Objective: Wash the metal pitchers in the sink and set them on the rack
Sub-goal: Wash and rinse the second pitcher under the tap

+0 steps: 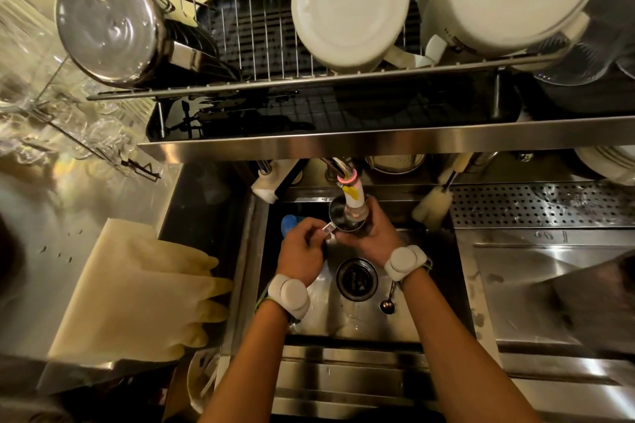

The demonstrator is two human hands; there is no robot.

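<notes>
Small metal pitcher point(347, 220) under the tap point(354, 196): rigid, light, likely wet-slippery; left hand point(300, 245) pinches its handle, right hand point(378, 233) cups its body.

Café kitchen, steel sink point(429, 326), overhead dish rack point(275, 79), perforated drainboard point(536, 204)

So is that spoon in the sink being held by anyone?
No, the spoon lies loose on the sink floor; both hands hold the pitcher.

You are viewing through one wide-angle head camera, looking steeply down and forward, close above the stainless steel sink basin point(429, 285); the wire dish rack point(261, 45) is filling the upper frame.
</notes>
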